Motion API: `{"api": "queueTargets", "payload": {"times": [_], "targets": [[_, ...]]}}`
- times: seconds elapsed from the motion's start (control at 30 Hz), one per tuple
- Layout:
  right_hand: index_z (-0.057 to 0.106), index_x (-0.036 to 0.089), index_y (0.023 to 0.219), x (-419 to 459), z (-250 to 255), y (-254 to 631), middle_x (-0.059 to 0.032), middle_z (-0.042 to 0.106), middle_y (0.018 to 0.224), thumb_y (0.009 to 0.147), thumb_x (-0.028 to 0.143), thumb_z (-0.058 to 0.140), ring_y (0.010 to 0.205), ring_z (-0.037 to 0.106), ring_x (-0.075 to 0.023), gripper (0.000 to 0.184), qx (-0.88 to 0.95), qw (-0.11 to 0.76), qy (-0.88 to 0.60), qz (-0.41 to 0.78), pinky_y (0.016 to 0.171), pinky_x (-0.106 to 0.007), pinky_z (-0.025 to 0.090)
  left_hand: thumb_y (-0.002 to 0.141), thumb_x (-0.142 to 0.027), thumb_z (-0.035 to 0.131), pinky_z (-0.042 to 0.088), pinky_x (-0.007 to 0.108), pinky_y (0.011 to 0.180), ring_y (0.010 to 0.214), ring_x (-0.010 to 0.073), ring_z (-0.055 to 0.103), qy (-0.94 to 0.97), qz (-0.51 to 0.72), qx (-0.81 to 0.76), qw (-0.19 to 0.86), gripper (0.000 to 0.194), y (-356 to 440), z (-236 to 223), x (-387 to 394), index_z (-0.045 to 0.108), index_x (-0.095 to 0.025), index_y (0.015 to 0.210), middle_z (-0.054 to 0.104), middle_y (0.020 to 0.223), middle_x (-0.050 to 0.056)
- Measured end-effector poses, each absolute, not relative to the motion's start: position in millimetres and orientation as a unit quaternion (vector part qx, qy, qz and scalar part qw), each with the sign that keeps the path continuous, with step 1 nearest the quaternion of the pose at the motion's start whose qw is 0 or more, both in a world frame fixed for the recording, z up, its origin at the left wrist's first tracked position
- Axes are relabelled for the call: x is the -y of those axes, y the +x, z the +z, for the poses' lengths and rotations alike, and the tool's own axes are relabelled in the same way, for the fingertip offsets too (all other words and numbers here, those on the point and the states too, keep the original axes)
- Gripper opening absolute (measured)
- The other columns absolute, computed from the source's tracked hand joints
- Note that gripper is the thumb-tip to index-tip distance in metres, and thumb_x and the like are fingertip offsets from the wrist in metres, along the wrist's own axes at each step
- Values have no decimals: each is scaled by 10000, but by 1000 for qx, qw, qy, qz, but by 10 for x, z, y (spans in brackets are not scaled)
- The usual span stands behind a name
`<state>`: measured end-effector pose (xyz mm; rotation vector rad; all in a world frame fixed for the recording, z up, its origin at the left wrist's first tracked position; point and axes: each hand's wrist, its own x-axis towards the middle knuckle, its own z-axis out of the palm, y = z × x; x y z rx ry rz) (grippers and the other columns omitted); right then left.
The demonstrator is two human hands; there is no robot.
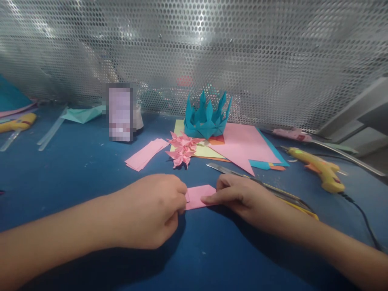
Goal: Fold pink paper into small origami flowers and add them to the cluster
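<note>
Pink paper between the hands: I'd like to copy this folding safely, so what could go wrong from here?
The cutter's bare blade lies just beyond the right grip, so a knuckle could get nicked. The left grip hides one end of the pink paper, so a crooked fold might go unnoticed. The right forearm is near the glue gun's cord and might snag it.

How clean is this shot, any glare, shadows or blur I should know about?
Head view: bright glare spots on the perforated silver metal panel; dark soft shadows on the blue tabletop below both hands; the upright pinkish phone-like rectangle is pixelated; overall slightly soft.
</note>
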<state>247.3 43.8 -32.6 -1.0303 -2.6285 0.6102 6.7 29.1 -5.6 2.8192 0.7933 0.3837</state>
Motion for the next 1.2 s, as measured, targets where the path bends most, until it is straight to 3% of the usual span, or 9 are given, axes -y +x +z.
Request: {"api": "queueTargets", "payload": {"times": [0.2, 0.37, 0.53, 0.67, 0.73, 1.03, 1.2], "targets": [[701, 324, 1016, -468, -376, 2518, -2, 518, 728, 890, 148, 492, 653, 502, -115, 300, 906, 137, -350, 195, 593, -227, 391, 774, -43, 434, 460, 307, 691, 792, 190, 538, 962, 107, -232, 95, 300, 191, -157, -344, 615, -159, 984, 597, 883, 87], [696, 288, 1025, -456, -407, 2538, -8, 523, 738, 894, 132, 479, 680, 511, -116, 298, 914, 163, -327, 179, 609, -228, 401, 791, -55, 432, 453, 306, 656, 767, 192, 518, 967, 67, -226, 99, 272, 193, -175, -311, 606, -129, 986, 576, 863, 89], [662, 254, 1076, -384, -351, 2513, -34, 538, 740, 924, 140, 401, 649, 444, -141, 323, 954, 152, -256, 35, 557, -251, 351, 818, -66, 413, 443, 310, 685, 791, 194, 506, 965, 66, -233, 97, 250, 197, -185, -299, 611, -122, 961, 565, 872, 90], [676, 175, 793, -367, -280, 2484, -40, 526, 675, 929, 156, 378, 628, 382, -162, 328, 968, 121, -215, -35, 567, -299, 317, 854, -84, 380, 431, 304, 660, 750, 181, 496, 964, 82, -234, 91, 252, 205, -202, -309, 622, -125, 911, 564, 848, 89], [644, 168, 700, -362, -253, 2483, -40, 515, 663, 903, 131, 397, 621, 370, -160, 321, 967, 118, -226, -26, 569, -300, 309, 842, -79, 398, 429, 300, 653, 746, 180, 499, 964, 89, -233, 92, 236, 201, -200, -309, 627, -125, 878, 565, 836, 89], [635, 149, 719, -364, -190, 2547, -51, 515, 653, 765, 50, 406, 624, 417, -163, 253, 948, 165, -265, 65, 537, -278, 327, 747, -41, 454, 459, 286, 661, 769, 183, 547, 953, 106, -257, 125, 240, 140, -149, -295, 658, -149, 811, 589, 793, 78], [597, 167, 686, -375, -208, 2508, -77, 571, 793, 748, 52, 420, 743, 496, -183, 219, 935, 200, -283, 81, 656, -320, 432, 714, -55, 462, 472, 292, 665, 733, 175, 552, 933, 149, -290, 153, 225, 105, -114, -295, 660, -159, 741, 598, 761, 62]]}}
